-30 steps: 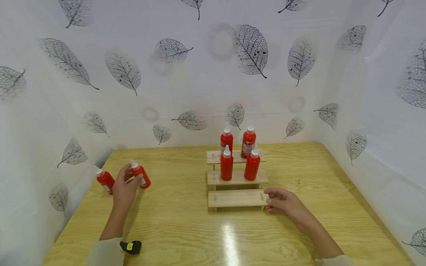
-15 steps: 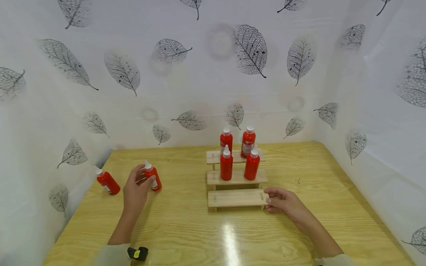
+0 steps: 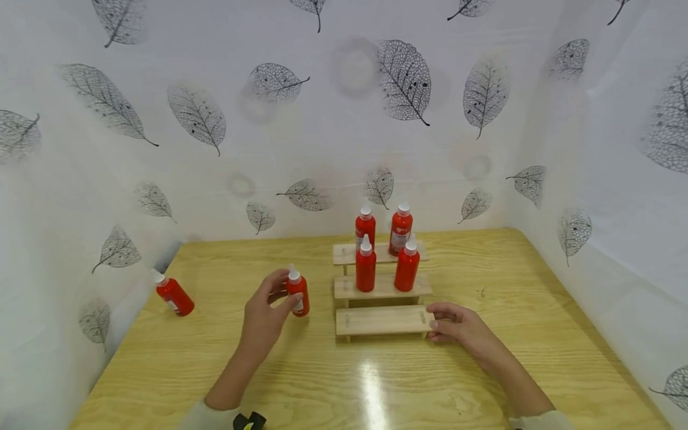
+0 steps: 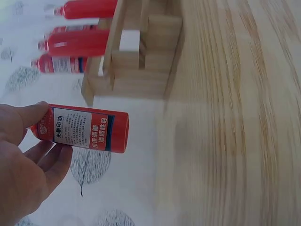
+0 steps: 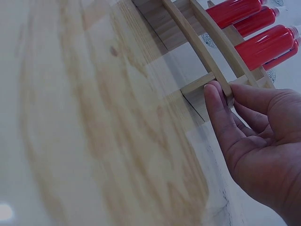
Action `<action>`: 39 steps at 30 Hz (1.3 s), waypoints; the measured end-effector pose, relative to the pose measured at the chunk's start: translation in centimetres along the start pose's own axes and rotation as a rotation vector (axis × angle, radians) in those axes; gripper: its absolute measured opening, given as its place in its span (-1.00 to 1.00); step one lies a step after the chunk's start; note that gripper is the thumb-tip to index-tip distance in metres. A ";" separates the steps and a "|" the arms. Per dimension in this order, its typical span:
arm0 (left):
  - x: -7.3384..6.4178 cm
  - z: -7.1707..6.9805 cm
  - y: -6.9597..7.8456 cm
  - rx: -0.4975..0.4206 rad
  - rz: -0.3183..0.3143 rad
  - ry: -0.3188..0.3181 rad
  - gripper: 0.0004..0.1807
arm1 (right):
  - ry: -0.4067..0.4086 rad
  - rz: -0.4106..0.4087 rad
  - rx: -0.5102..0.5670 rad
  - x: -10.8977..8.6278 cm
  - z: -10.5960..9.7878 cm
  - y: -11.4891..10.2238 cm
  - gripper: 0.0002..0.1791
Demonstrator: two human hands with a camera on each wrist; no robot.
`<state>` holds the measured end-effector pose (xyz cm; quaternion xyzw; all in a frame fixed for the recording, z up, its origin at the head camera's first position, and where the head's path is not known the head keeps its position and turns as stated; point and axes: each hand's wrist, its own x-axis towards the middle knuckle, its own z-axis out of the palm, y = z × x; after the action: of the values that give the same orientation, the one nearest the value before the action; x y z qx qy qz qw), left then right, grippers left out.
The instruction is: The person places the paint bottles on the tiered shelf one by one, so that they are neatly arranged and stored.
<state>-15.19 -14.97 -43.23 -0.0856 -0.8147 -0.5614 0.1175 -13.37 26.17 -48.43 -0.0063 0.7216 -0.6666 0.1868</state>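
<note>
My left hand (image 3: 267, 316) grips a red bottle (image 3: 298, 297) with a white pointed cap around its upper part, left of a three-step wooden rack (image 3: 384, 321). In the left wrist view that bottle (image 4: 84, 127) shows a white printed label, its base apart from the tabletop. My right hand (image 3: 462, 331) pinches the right end of the rack's lowest step; the right wrist view shows thumb and fingers on that board (image 5: 197, 47). Two red bottles (image 3: 366, 269) stand upright on the middle step. On the top step stand two more (image 3: 401, 232), one partly hidden.
Another red bottle (image 3: 174, 296) leans or lies at the left of the wooden table (image 3: 301, 382). A white leaf-patterned curtain (image 3: 312, 137) encloses the table at the back and both sides.
My left hand has carried its red bottle rightward from beside the other left bottle toward the rack, and the bottle has become more upright. My right hand has stayed at the rack.
</note>
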 end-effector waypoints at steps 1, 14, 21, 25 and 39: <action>-0.1 0.5 0.3 -0.004 0.011 -0.016 -0.44 | 0.000 0.000 -0.002 0.0 0.0 0.0 -0.35; -0.3 5.9 3.3 -0.059 0.168 -0.165 -0.46 | -0.017 -0.011 0.023 -0.1 -0.1 0.0 -0.33; -0.2 8.9 4.0 -0.082 0.157 -0.266 -0.44 | -0.013 -0.011 0.019 -0.1 -0.1 -0.1 -0.33; -0.2 10.7 4.2 -0.102 0.145 -0.321 -0.44 | -0.011 -0.015 0.016 -0.1 -0.1 -0.1 -0.34; 0.4 15.5 5.2 -0.105 0.181 -0.369 -0.48 | -0.004 -0.016 0.012 -0.1 0.0 -0.1 -0.37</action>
<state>-15.69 1.37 -43.77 -0.2660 -0.7808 -0.5652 0.0118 -13.33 26.18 -48.36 -0.0126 0.7171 -0.6724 0.1830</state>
